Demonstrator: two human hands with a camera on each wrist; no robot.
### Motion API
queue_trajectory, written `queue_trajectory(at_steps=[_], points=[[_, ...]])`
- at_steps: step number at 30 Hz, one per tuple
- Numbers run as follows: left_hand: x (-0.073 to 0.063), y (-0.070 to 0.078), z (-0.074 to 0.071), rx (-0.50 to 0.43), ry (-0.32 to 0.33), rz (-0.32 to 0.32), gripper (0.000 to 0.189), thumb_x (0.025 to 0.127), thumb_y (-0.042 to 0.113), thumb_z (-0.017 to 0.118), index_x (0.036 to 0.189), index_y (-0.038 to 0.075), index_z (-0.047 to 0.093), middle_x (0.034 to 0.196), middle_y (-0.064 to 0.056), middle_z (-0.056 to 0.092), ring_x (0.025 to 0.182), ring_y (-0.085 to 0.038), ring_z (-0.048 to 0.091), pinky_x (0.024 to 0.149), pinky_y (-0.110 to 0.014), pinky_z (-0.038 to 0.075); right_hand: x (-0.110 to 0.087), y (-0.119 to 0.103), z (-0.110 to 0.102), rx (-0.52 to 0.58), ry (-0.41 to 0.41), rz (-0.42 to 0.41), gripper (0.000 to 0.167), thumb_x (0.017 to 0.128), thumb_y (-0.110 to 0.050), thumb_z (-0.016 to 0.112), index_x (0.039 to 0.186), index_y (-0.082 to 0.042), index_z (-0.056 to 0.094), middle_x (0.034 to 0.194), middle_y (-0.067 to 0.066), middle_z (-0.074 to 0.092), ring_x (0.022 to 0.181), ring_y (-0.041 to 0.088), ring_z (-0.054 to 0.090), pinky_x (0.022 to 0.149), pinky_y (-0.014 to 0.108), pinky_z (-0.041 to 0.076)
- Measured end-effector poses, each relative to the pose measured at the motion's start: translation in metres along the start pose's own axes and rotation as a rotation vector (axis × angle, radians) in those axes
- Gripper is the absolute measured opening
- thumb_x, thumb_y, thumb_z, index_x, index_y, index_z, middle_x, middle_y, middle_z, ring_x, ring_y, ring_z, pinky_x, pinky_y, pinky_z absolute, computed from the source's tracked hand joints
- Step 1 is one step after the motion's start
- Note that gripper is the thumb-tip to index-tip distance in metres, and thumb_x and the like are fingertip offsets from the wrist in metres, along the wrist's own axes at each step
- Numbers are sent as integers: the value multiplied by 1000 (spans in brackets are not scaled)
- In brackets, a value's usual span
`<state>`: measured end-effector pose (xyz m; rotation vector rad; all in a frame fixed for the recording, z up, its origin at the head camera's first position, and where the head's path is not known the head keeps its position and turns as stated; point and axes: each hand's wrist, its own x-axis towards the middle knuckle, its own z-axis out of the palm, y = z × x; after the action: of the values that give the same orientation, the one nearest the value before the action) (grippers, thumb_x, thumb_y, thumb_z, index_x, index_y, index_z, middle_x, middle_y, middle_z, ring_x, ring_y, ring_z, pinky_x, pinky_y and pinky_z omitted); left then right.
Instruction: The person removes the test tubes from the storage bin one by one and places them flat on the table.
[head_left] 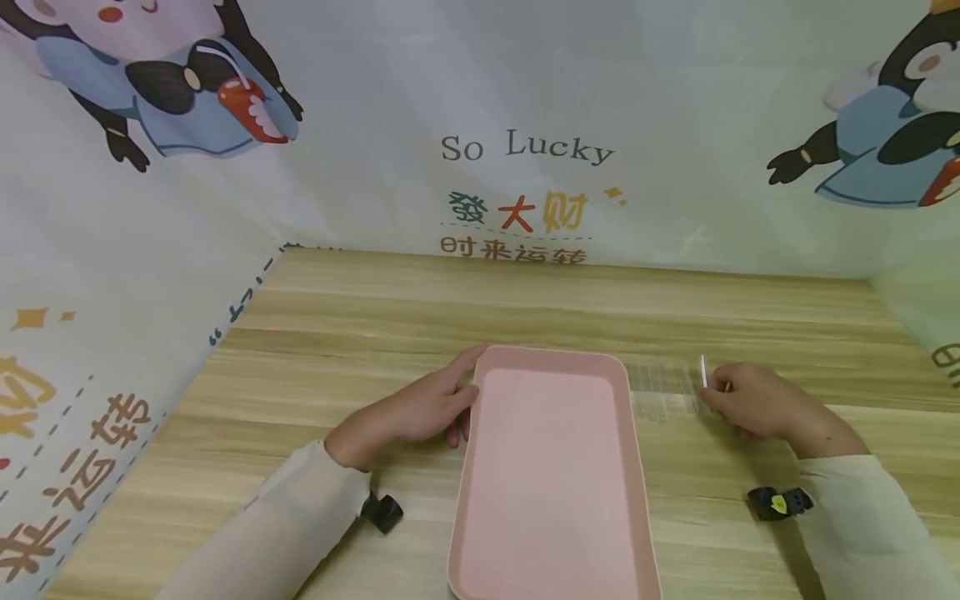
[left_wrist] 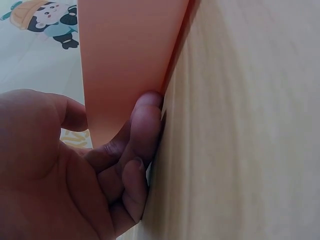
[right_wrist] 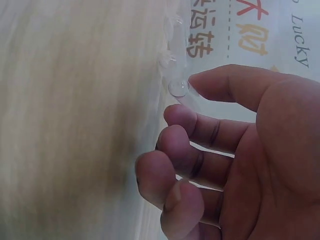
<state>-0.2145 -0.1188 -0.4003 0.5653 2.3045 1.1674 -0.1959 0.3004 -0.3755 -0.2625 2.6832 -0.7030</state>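
Note:
A pink rectangular tray [head_left: 555, 467] lies flat on the wooden table. My left hand [head_left: 431, 404] holds its left side near the far corner. In the left wrist view, the thumb [left_wrist: 75, 117] meets the tray's rim and curled fingers [left_wrist: 145, 125] press low on the outer wall. To the tray's right, my right hand [head_left: 757, 404] pinches a clear test tube [head_left: 702, 371] between thumb and index finger. The tube's rounded end [right_wrist: 178, 88] faces the right wrist camera. Several more clear test tubes [head_left: 651, 392] lie side by side between tray and right hand.
Printed cloth walls [head_left: 360, 150] with cartoon figures and lettering enclose the table's back and sides. Bare wood [head_left: 390, 308] stretches behind the tray. Dark wrist cameras [head_left: 384, 512] are strapped at both sleeves.

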Motion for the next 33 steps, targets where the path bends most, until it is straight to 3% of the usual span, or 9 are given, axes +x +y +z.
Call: queue_trajectory(at_steps=[22,33], points=[[6,8,-6,10,6,7,64,107,18,36,163,21,4,72,-10,69,54,-18,62,64,-32,53,10,1,-3,-59,1,-2,28,103,-24,51,84,-6,61,53,-3,50,44,12,49,47,31,45],[8,3,-1,-25,-11,20,64,107,17,36,162,19,4,70,-11,68,53,-18,62,61,-33,54,8,3,-1,-45,-12,9,26,102,-24,50,86,-6,60,54,-2,51,45,13,49,47,30,45]])
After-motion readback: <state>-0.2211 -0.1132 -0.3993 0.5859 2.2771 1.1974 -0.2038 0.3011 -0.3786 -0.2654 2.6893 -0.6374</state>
